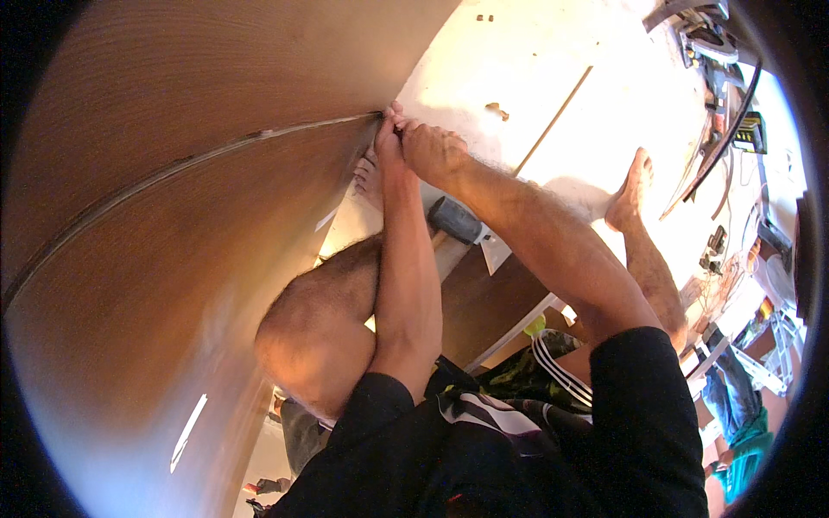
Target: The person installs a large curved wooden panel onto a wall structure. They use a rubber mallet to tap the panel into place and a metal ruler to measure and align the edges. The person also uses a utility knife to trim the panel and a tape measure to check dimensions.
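- Well, we see one thin edge [302,128] running across the big brown wood [216,69], all the way to our hands.
- Most of that edge looks done to us; the far end, by our fingers, looks like the bit left. We cannot tell how much.
- Our two hands are close together at that end. Our left hand [389,142] is on the wood's corner, and our right hand [432,147] is curled just beside it. We cannot tell if they grip anything.
- We count one dark hammer [456,220] under our right arm, two bare feet, and one long thin stick [557,116] on the pale floor [535,52].
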Demonstrator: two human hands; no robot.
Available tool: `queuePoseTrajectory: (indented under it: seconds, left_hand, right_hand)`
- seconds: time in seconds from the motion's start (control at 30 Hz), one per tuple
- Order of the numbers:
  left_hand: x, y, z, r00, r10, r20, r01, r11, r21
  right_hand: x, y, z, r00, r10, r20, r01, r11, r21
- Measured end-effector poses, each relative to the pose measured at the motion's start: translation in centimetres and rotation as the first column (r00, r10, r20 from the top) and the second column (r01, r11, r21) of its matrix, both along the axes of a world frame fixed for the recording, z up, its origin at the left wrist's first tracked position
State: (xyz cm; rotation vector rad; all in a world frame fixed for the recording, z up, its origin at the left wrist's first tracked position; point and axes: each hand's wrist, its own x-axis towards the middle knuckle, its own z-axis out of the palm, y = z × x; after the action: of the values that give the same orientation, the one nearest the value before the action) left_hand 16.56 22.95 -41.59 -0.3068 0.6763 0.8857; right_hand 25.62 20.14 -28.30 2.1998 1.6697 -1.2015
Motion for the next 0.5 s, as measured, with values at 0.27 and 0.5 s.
queuePoseTrajectory:
  seconds: [0.27, 0.5]
  left_hand:
    - [0.6, -2.0, -0.5, 0.993, 0.044, -0.107, -0.032, 0.993, 0.109]
    - [0.6, -1.4, 0.4, 0.998, 0.01, -0.067, -0.01, 1.0, -0.012]
  right_hand:
    - [1.5, -2.0, 1.3, 0.998, 0.048, -0.048, -0.049, 0.999, -0.022]
    - [0.7, -1.1, -1.0, 0.999, -0.027, -0.023, 0.027, 1.0, 0.008]
